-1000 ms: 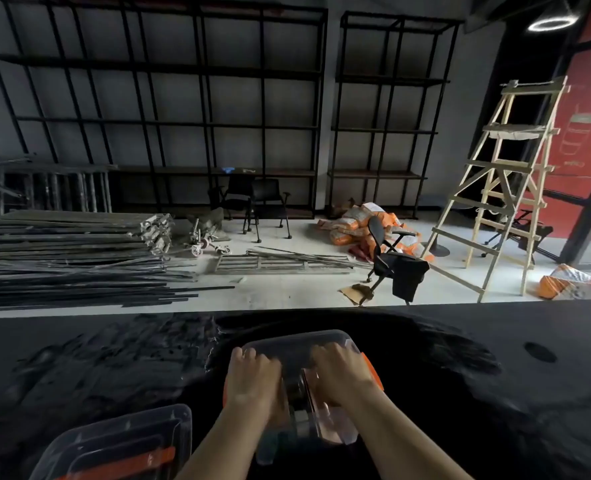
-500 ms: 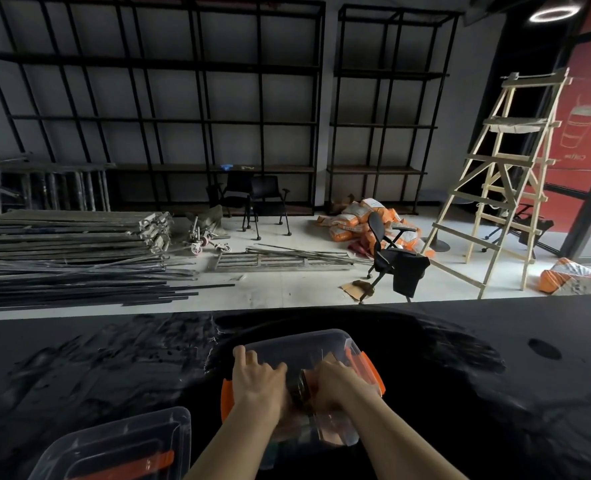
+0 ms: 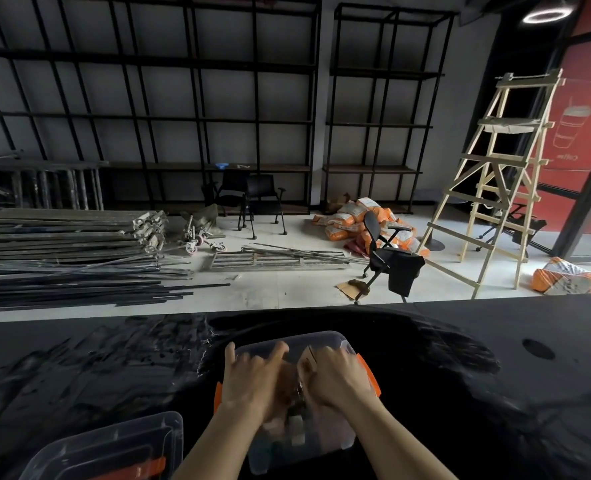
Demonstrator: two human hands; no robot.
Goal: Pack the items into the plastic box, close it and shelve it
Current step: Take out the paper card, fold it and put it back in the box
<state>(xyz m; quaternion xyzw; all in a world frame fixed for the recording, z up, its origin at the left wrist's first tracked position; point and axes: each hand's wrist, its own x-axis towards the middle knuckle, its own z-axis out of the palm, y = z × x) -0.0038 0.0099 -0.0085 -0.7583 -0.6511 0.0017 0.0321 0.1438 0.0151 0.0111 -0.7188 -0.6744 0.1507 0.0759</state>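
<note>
Head view: both hands (image 3: pixel 252 379) press the plastic box (image 3: pixel 321 341) lid.

An unfinished shop interior under fit-out: bare black shelving racks (image 3: pixel 190 109), stacked metal bars (image 3: pixel 65 268), wooden stepladder (image 3: pixel 494 188), orange sacks (image 3: pixel 352 220).

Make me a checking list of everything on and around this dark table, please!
Surface: black table, streaked and smudged.
Job's things: clear plastic box with orange latches, lid on, things inside too blurred to name.
Clutter: second clear box at the near left edge.
Grippers: left hand and right hand lie flat on the lid, fingers spread, gripping nothing.
Cables: nothing seen.
Surroundings: black shelving, metal bars stacked on the floor, wooden ladder, office chair, orange sacks.
</note>
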